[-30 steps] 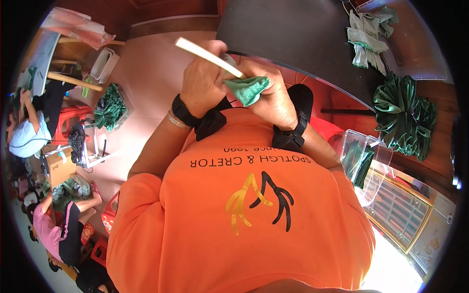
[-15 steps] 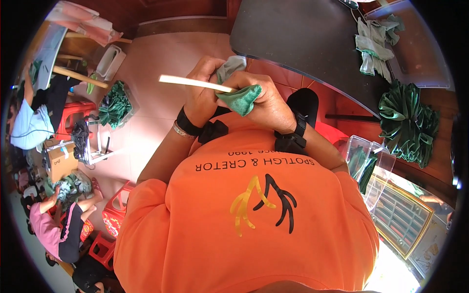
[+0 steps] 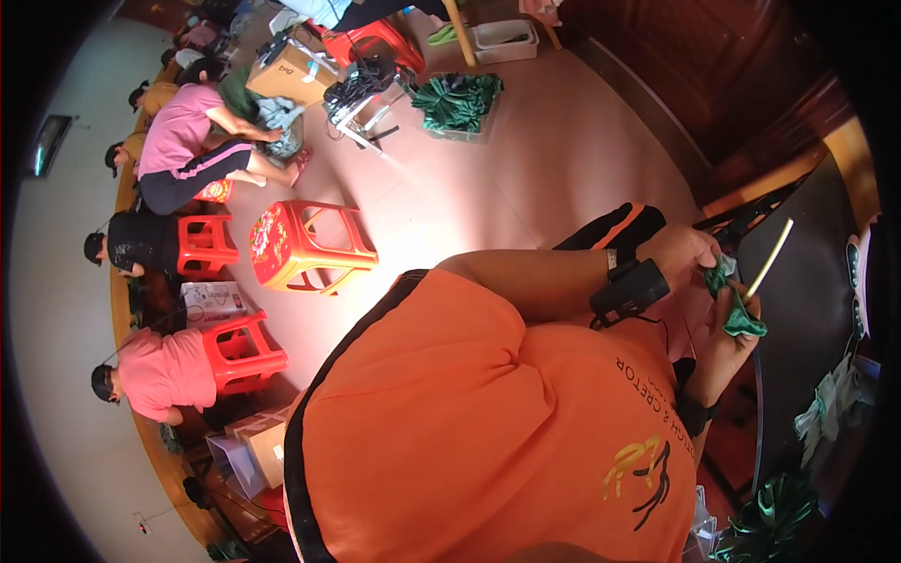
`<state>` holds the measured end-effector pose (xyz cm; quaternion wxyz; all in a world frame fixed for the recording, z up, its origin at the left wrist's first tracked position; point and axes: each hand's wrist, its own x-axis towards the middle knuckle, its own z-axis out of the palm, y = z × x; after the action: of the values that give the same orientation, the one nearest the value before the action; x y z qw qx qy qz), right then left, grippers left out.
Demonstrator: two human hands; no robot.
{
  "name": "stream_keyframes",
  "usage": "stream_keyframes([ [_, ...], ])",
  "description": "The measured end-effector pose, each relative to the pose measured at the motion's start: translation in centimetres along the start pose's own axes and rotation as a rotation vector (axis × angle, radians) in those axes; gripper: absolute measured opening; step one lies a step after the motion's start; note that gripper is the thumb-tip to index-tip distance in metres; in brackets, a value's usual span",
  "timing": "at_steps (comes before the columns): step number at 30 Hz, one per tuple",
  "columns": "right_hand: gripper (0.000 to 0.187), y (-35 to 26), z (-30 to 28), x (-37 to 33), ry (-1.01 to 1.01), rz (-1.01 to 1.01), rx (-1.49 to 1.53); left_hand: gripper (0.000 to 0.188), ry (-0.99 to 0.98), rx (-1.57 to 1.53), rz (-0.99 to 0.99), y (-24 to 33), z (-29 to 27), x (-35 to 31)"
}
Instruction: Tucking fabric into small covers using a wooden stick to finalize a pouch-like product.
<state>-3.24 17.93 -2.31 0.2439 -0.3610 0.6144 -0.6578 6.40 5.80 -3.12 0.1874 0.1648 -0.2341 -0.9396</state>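
Observation:
At the right of the head view, my left hand (image 3: 678,250) is closed, its fingers pinching part of a small green velvety fabric piece (image 3: 744,321). My right hand (image 3: 729,352), just beside and below it, grips the same fabric. A thin pale stick (image 3: 774,255) slants up out of the fabric at my right hand, its free end in the air over the black tabletop. Part of the fabric between the hands is hidden by fingers. Both hands are close together beside the table edge.
A black table (image 3: 802,253) stands beside my hands, with pale green fabric pieces (image 3: 831,403) on it. A bundle of dark green fabric (image 3: 771,516) is near its lower end. A red stool (image 3: 314,249), a bin of green fabric (image 3: 458,101) and several seated people are to the left.
My view has swung left, so my hands now appear at the right and the seated people show more fully. Both hands still hold the fabric; the stick now points up to the right.

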Motion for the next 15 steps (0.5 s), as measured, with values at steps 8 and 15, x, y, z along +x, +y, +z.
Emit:
stream_keyframes([
  [8, 0.010, -1.0, -1.0, 1.2, 0.024, 0.074, 0.124, 0.022, -0.418, -0.071, -0.048, 0.5, 2.2, -1.5],
  [15, 0.010, -1.4, -0.7, 1.0, 0.127, 0.116, 0.007, 0.025, -0.184, 0.799, 0.359, 0.0, 0.3, 0.3],
])
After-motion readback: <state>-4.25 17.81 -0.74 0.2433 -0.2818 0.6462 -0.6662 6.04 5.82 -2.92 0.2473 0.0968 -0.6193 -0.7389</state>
